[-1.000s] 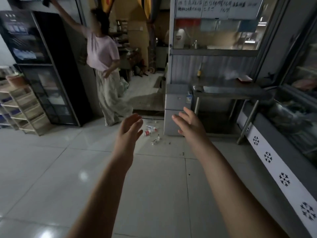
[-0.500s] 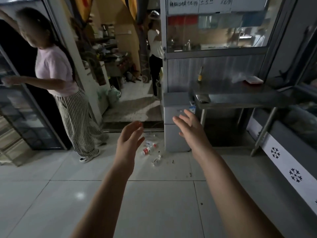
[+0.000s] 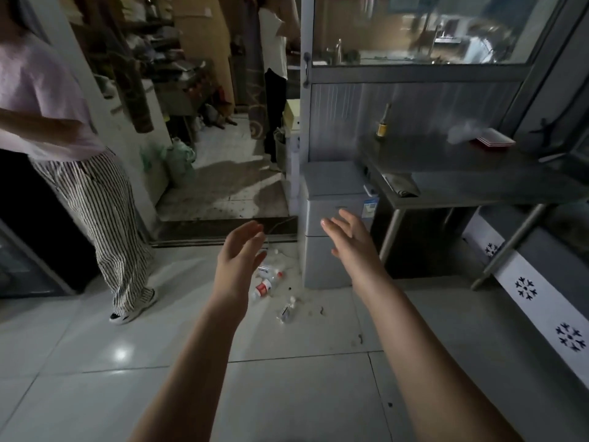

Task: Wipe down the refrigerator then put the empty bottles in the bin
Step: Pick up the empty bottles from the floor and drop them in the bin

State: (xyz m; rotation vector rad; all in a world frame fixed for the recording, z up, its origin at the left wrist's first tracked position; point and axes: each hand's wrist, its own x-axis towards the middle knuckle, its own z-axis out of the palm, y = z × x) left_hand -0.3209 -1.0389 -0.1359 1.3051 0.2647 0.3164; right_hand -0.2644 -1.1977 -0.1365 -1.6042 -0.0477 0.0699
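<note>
Glossy floor tiles [image 3: 95, 371] bear scattered bottles [image 3: 264, 287] beside a grey cabinet [image 3: 320, 263].

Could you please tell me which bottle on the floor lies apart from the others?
The small clear bottle, alone and nearest the camera; the red-labelled bottle and its neighbours cluster beside the left hand.

Head-worn camera looks forward and down over the floor [image 3: 287, 393], standing height.

Eatery back room: steel prep table [image 3: 471, 173], glass-fronted cooler [image 3: 28, 269].
</note>
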